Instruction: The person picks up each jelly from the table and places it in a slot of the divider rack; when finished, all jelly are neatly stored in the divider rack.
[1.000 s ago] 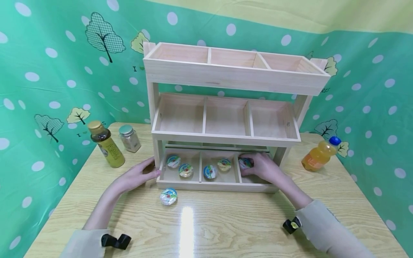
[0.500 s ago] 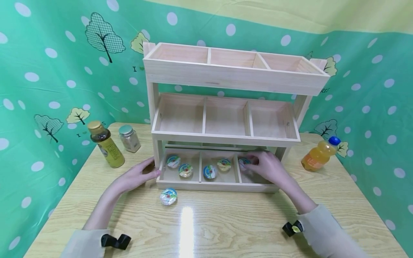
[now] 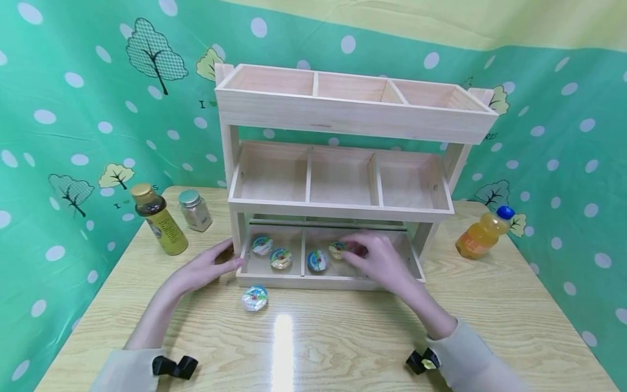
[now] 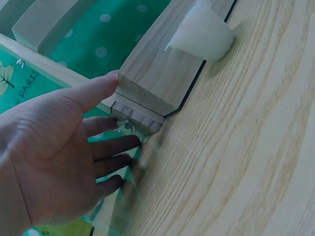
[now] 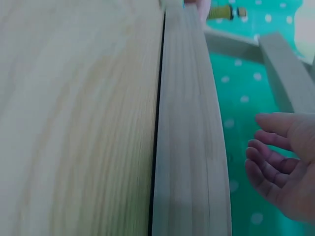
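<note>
My left hand (image 3: 206, 267) rests at the left end of the wooden shelf's bottom tray (image 3: 274, 282). Its thumb touches the tray corner and the other fingers stretch out past the end, as the left wrist view (image 4: 54, 152) shows. My right hand (image 3: 379, 258) is over the divider between the middle and right compartments, fingertips beside a yellow jelly cup (image 3: 337, 250); nothing shows in its bent fingers in the right wrist view. A blue-lidded cup (image 3: 317, 261) shares the middle compartment. Two cups, one blue-lidded (image 3: 262, 245) and one yellow (image 3: 281, 259), lie in the left compartment.
Another jelly cup (image 3: 254, 298) lies on the table in front of the tray. The shelf's middle tier (image 3: 343, 209) and top tier (image 3: 352, 117) overhang the bottom tray. A dark-necked bottle (image 3: 166, 228) and a jar (image 3: 196, 211) stand left, an orange drink bottle (image 3: 482, 237) right.
My right hand has moved left from the cup in the right compartment to the middle compartment; it now hides that cup's former spot. The left hand stays put.
</note>
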A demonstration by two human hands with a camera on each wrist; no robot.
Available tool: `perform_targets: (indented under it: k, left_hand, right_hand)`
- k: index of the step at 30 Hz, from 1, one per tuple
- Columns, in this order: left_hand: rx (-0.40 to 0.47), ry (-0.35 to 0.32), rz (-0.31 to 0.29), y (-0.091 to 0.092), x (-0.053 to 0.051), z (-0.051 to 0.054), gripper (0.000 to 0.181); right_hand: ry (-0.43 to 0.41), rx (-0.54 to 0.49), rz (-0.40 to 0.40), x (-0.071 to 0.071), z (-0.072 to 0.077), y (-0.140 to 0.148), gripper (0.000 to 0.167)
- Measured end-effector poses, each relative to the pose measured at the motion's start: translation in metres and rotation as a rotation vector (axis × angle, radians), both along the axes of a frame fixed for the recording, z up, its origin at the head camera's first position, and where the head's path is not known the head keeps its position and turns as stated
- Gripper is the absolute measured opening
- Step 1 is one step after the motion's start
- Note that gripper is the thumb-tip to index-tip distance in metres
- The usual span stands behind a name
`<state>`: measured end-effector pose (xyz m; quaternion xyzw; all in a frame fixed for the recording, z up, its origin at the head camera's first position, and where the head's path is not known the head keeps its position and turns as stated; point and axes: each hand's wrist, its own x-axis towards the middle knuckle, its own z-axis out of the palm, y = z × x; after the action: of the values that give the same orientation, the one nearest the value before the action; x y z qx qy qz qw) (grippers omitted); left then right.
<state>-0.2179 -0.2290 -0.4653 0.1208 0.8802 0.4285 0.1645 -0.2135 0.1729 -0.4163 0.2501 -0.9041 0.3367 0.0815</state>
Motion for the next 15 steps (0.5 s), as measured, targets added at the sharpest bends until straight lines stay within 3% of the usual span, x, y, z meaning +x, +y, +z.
perform_targets:
  k: [5, 15]
  left_hand:
    - [-0.006, -0.005, 0.001, 0.0, -0.001, 0.0, 0.083]
    - [-0.01, 0.002, 0.003, 0.0, 0.0, 0.0, 0.082]
  right_hand:
    - [-0.001, -0.057, 0.073, 0.015, -0.001, -0.028, 0.026]
    - [-0.007, -0.017, 0.24, 0.043, -0.01, -0.077, 0.028]
